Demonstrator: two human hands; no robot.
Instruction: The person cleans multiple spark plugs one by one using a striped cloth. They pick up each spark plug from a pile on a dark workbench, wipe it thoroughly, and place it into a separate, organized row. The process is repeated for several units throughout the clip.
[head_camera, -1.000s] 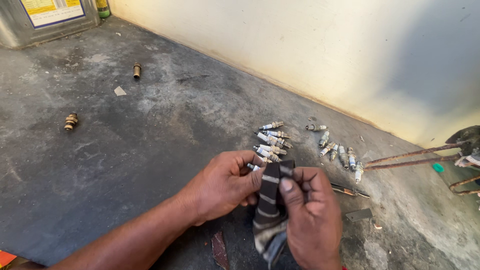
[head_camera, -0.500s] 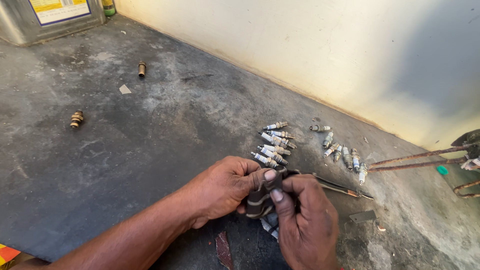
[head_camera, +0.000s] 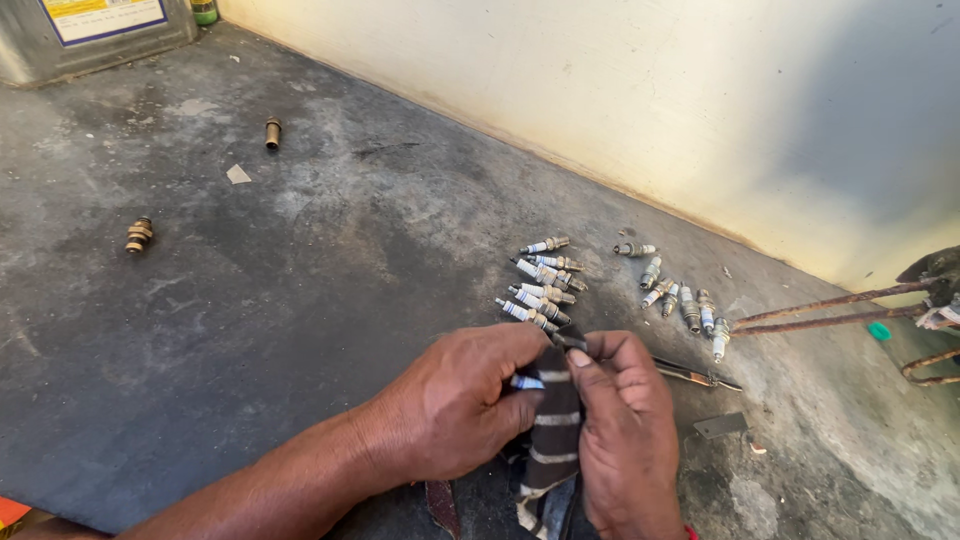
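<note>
Head view, the only one supplied: both hands work close together low in the frame, above a stained concrete floor (head_camera: 250, 330). The left hand (head_camera: 455, 405) is curled shut, its fingertips pinching a spark plug (head_camera: 527, 382), of which only a short white and metal section shows between the thumb and the cloth. The right hand (head_camera: 625, 430) is closed as well, its thumb and forefinger pressing a dark cloth with pale stripes (head_camera: 555, 440) around the far end of that plug; the rest of the cloth hangs loose below the hands. This grip is judged to let one hand steady the plug while the other bears the fabric against it (a wiping hold, by the look of it). Just beyond the hands lie two separate groups: a tight row of spark plugs (head_camera: 540, 285) laid side by side, and, a little to its right, a looser scatter of spark plugs (head_camera: 680, 295) near the pale wall (head_camera: 620, 110). The separation suggests sorting, though which group is which cannot be told. A slim metal tool (head_camera: 695, 376) lies on the floor just beside the right hand, within easy reach. Well apart to the left lie a brass fitting (head_camera: 139, 234) and a small cylinder (head_camera: 272, 132). Rusted rods (head_camera: 820, 308) enter from the right edge.
</note>
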